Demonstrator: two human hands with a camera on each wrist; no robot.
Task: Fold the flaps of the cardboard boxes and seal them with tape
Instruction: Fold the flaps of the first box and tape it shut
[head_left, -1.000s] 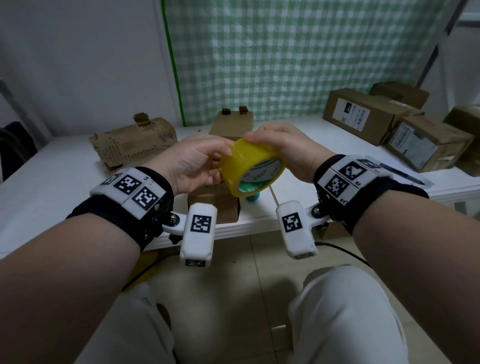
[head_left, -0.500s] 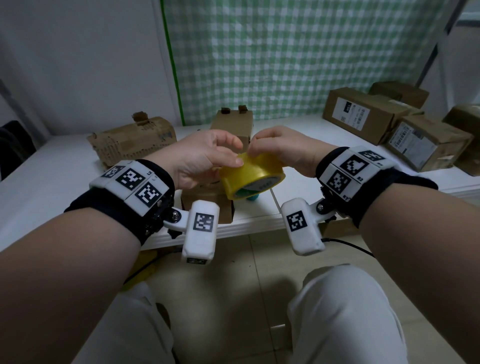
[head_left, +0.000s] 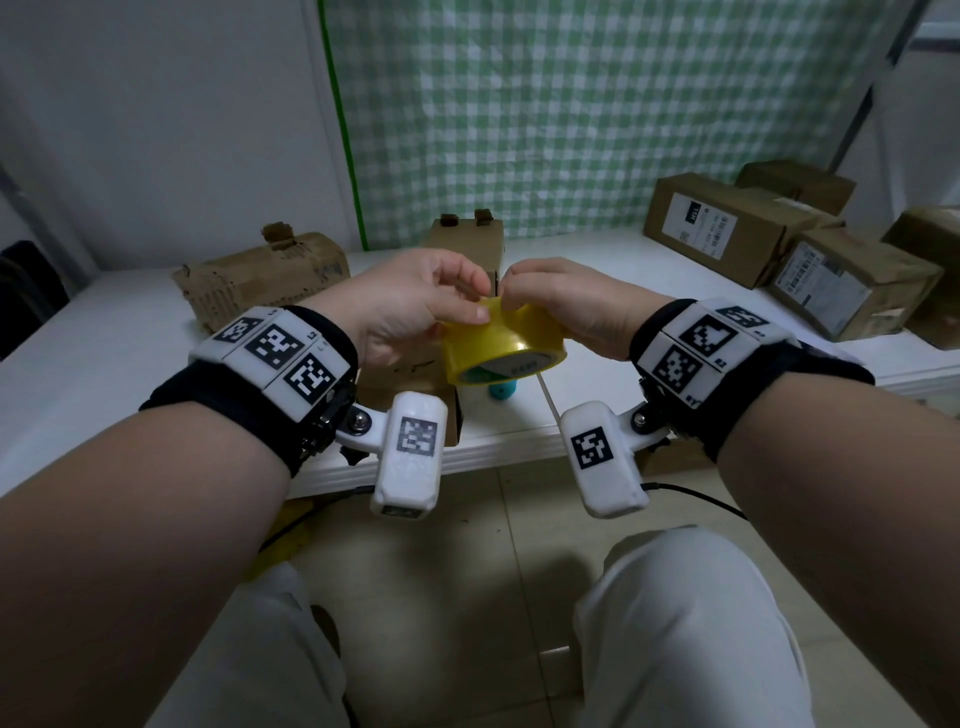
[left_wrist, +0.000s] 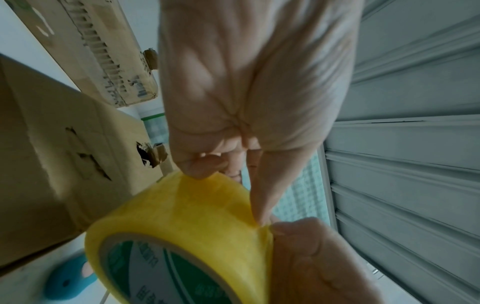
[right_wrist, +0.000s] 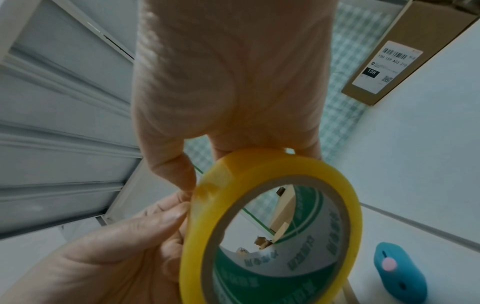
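Only right wrist: blue cutter | both hands pinch tape roll

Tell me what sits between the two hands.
The yellow tape roll: in the head view the left hand and right hand both grip its rim, above the table.

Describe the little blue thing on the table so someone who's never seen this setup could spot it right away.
Start at the white table and find its near edge, directly under the yellow tape roll held in both hands. The small blue gadget lies there, just right of the closest cardboard box. It is the only blue, rounded item among brown boxes, with a pink dot on top.
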